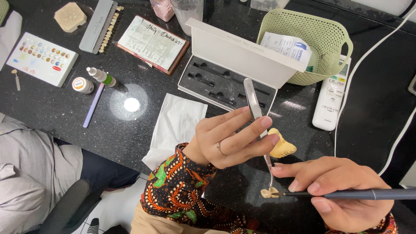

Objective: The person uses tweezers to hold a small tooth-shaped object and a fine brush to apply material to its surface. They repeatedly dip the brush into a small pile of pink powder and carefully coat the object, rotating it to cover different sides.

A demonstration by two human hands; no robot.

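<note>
I see my left hand (229, 138) closed around metal tweezers (256, 121); its fingers (255, 125) pinch the handle firmly. The tip of the tweezers grips a small tooth-coloured crown piece (269, 193), low in the view at about 6 o'clock. My right hand (342, 190) sits at 4 o'clock, fingers shut on a dark thin brush (368, 194) whose tip touches the crown piece. A yellowish dental cast (282, 147) lies on the black desk (143, 130) just behind the left hand. At 12 o'clock stands 1 open white case (234, 65), and at 1 o'clock a green basket (333, 39).
</note>
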